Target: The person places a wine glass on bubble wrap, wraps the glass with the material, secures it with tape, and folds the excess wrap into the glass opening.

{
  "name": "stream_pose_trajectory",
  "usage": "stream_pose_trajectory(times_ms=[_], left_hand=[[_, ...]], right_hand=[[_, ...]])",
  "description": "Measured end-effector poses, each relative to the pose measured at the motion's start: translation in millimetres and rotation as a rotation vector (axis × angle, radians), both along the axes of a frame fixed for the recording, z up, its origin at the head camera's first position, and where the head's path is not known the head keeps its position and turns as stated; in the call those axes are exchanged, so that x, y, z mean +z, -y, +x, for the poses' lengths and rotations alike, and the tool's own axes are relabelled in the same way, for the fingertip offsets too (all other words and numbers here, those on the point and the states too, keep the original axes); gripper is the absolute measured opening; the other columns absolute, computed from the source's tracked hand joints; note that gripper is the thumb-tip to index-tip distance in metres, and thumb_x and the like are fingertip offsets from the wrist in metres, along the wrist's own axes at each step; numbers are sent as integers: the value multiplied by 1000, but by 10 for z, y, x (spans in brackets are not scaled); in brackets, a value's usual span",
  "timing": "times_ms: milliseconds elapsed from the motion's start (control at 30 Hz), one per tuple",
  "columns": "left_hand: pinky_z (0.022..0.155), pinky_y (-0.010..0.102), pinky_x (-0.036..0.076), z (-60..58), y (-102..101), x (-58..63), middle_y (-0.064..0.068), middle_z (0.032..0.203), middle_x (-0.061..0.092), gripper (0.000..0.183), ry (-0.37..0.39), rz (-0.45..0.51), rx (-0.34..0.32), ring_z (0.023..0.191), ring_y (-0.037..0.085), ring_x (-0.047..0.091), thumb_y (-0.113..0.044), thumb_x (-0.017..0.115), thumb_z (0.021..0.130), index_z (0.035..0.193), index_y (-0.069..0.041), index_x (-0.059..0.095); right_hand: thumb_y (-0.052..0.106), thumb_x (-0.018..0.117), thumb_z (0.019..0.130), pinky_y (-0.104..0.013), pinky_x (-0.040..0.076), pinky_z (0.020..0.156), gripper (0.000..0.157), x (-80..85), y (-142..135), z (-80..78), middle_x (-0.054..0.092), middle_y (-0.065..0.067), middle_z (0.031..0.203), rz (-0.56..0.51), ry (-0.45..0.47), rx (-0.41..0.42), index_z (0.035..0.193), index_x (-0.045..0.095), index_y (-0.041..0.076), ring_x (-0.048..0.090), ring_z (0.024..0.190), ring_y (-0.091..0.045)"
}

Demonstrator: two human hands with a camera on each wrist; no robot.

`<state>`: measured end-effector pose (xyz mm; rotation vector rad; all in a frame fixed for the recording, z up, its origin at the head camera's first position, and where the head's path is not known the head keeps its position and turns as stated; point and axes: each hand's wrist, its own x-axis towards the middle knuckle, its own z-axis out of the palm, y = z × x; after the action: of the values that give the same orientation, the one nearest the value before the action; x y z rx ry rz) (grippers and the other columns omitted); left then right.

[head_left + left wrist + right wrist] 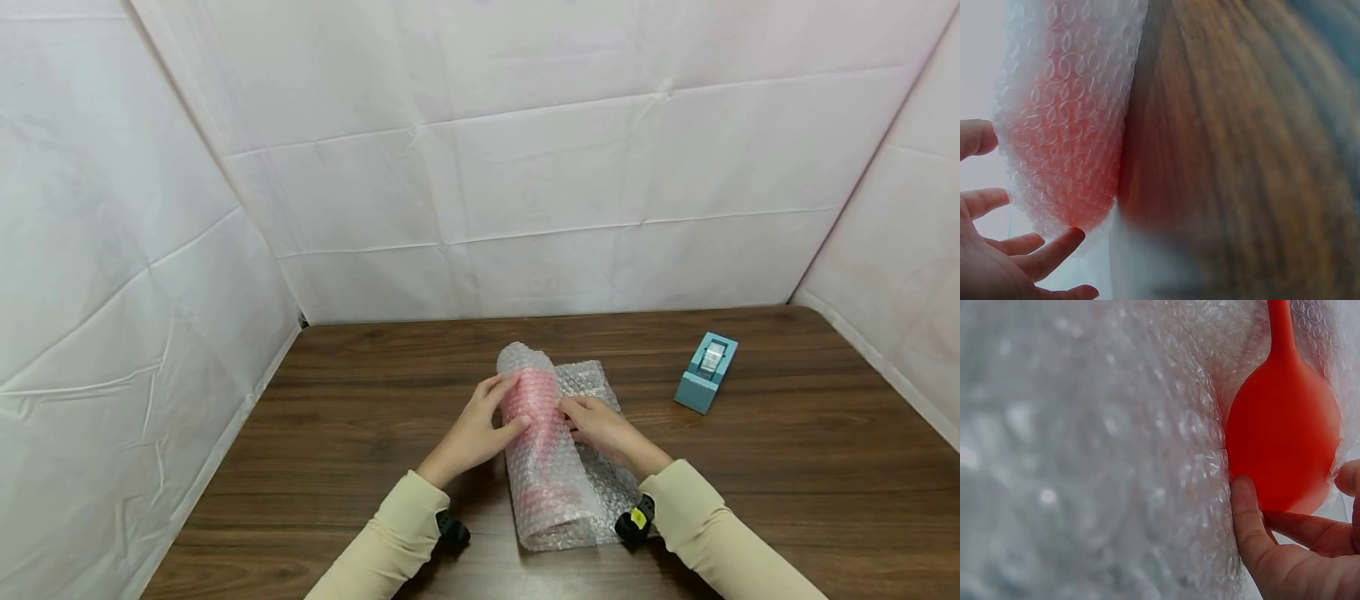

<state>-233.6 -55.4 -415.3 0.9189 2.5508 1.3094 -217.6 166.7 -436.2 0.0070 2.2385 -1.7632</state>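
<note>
Head view: long clear bubble-wrap roll (pixel 555 496) lies on the brown wood-grain table (pixel 360 417), near centre, pink-red showing through. Left hand (pixel 476 429) at its 9 to 10 o'clock, fingers loosely spread, resting on the roll, no grip. Right hand (pixel 603 429) at 2 to 3 o'clock, fingers curled, pinching the wrap at the roll's side. Flat part of the wrap extends at 3 o'clock. Teal block-shaped tape dispenser (pixel 707 372) with clear tape at 2 o'clock, well apart.

Left wrist view: wrap at 11 o'clock, red behind the bubbles; left hand at 8 o'clock, fingers apart, tips at the wrap.

Right wrist view: smooth red round-headed utensil (pixel 1282 437) at 2 o'clock, inside the wrap, narrow handle toward 12; right hand at 4 o'clock, digits around its head's lower end. Cannot tell whether they grip it too.
</note>
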Motion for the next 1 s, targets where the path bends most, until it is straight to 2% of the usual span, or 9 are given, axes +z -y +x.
stream_pose_trajectory(times_ms=[100,333,500,633,833,933,1000], left_hand=[[105,56,37,0,-11,6,19,154,23,66,22,-9,-3,136,38,37,-31,60,94,151,-17,31],[106,55,37,7,-40,36,17,154,24,66,44,-34,4,137,38,35,-32,61,93,151,-19,32],[106,56,36,13,-67,64,16,154,24,66,43,-63,18,138,39,33,-32,61,92,151,-22,33],[105,61,35,19,-89,81,15,154,25,65,42,-81,32,136,42,36,-34,61,92,150,-24,34],[104,71,23,25,-138,107,13,153,27,64,49,-94,61,134,43,37,-36,62,91,149,-26,37],[104,72,21,21,-166,117,13,152,29,64,43,-99,70,134,41,38,-36,63,90,148,-25,38],[103,73,20,18,-182,122,13,151,29,64,36,-103,72,134,40,39,-36,63,90,147,-25,39]], right_hand=[[23,33,101,-34,52,86,45,0,-5,6,60,-13,110,3,-2,3,125,52,-11,59,93,-13],[24,31,103,-38,51,91,49,-6,-36,18,57,-19,122,-4,1,18,133,45,-13,60,102,-16],[22,30,103,-35,51,87,48,-11,-55,26,58,-19,121,-30,-11,34,132,45,-14,60,98,-14],[20,30,102,-33,52,82,46,-13,-62,30,60,-15,113,-30,-22,40,129,48,-13,59,93,-13],[18,30,102,-30,52,78,44,-16,-84,42,62,-9,102,-26,-37,44,123,52,-13,59,87,-11],[18,30,102,-30,52,79,44,-18,-90,48,62,-10,103,-16,-40,28,124,53,-13,60,89,-12],[18,30,102,-33,53,84,45,-16,-92,55,62,-15,111,-5,-40,18,127,50,-13,60,95,-15]])
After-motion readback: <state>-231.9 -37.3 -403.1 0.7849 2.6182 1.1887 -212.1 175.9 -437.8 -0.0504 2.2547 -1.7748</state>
